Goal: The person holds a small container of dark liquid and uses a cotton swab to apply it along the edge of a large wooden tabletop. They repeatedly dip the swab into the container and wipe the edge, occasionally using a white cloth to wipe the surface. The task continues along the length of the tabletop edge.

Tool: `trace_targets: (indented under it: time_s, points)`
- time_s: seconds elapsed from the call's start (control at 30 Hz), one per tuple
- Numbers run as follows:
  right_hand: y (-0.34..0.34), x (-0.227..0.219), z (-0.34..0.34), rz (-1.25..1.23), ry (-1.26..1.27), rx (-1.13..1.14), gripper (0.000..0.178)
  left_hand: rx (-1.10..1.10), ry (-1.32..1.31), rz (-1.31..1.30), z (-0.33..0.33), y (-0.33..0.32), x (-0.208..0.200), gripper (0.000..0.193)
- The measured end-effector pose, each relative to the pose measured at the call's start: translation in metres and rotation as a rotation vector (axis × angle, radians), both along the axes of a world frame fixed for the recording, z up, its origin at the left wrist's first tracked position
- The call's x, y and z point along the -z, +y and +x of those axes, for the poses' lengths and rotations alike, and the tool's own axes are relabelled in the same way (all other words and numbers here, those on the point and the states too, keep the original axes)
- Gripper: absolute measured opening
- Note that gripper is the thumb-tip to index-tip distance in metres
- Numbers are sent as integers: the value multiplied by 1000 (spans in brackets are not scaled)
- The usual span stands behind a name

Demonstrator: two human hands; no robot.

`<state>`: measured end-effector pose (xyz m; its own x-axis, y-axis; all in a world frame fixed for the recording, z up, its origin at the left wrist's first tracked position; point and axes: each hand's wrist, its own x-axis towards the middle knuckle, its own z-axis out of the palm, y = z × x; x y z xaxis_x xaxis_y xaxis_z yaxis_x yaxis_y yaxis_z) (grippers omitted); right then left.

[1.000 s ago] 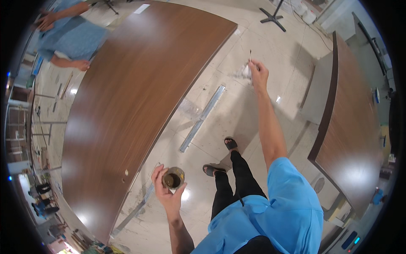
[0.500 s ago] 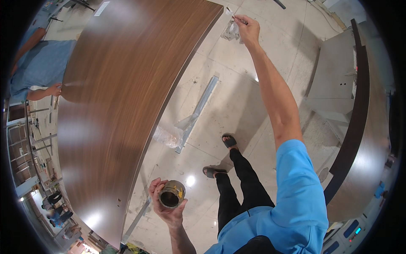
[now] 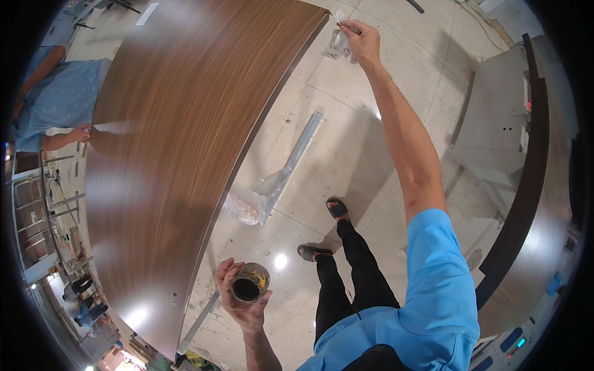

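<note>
My left hand (image 3: 249,316) is wrapped round a small open jar (image 3: 260,273) with dark liquid inside and yellow smears on its inner wall. It is held beside the near end of a large brown wood-grain panel (image 3: 179,117). My right arm stretches far forward. The fingers of my right hand (image 3: 362,42) pinch a thin, pale brush-like tool (image 3: 339,18), its tip close to the panel's far right corner. The tool is small and blurred, so its exact kind is unclear.
Across the panel stands another person, a hand (image 3: 80,132) at its left edge. On the tiled floor lie a grey metal strip (image 3: 296,154), clear plastic wrap (image 3: 244,205) and a crumpled bag (image 3: 336,48). A dark-edged panel (image 3: 523,204) is at right, beside a pale cabinet (image 3: 489,111).
My right hand has shifted slightly, turning the thin tool at the panel's corner. The jar in my left hand has tilted a little. The other person's hand stays at the left edge.
</note>
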<state>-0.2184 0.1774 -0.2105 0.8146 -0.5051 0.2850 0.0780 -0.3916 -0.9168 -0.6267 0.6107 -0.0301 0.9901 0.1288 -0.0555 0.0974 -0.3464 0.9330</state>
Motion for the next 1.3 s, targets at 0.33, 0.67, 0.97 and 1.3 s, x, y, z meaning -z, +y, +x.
trace_targets:
  time_s: [0.33, 0.67, 0.97, 1.3]
  points:
    - [5, -15, -14, -72, -60, -23, 13, 32, 9, 24, 1, -6, 0, 82]
    - [-9, 2, -2, -24, 41, -80, 15, -9, 26, -2, 1, -8, 0, 83]
    - [34, -5, -47, -330, -38, -411, 16, 5, -5, 17, -3, -2, 4, 83]
    - [72, -14, -75, -243, -121, -312, 16, -3, -19, 36, -17, 6, 7, 83]
